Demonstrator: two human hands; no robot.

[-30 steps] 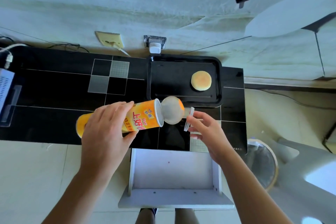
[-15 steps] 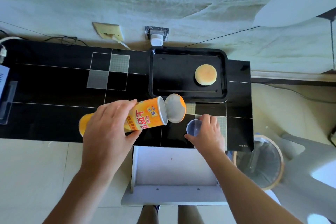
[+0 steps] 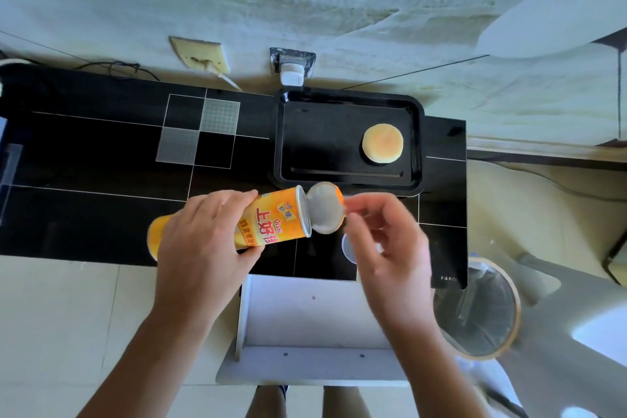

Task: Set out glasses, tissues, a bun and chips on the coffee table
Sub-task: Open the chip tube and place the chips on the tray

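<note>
My left hand [image 3: 200, 241] grips an orange chips can [image 3: 274, 222], held on its side above the front of the black coffee table [image 3: 84, 153]. The can's mouth points right, and a peeled foil seal [image 3: 325, 210] hangs from its rim. My right hand [image 3: 390, 248] is blurred, fingers loosely spread, with its fingertips right beside the foil. Partly under that hand, the can's clear lid [image 3: 347, 248] lies on the table. A round bun [image 3: 382, 143] sits on the black tray [image 3: 346, 180] at the back right of the table.
A white open box or stool [image 3: 305, 316] stands on the floor against the table's front edge. To its right is a round bin [image 3: 481, 309] with a clear liner. A plugged-in charger [image 3: 291, 75] sits at the wall behind the tray.
My right hand set the clear lid down on the table, let go of it and rose to the foil seal at the can's mouth. The can stays in my left hand.
</note>
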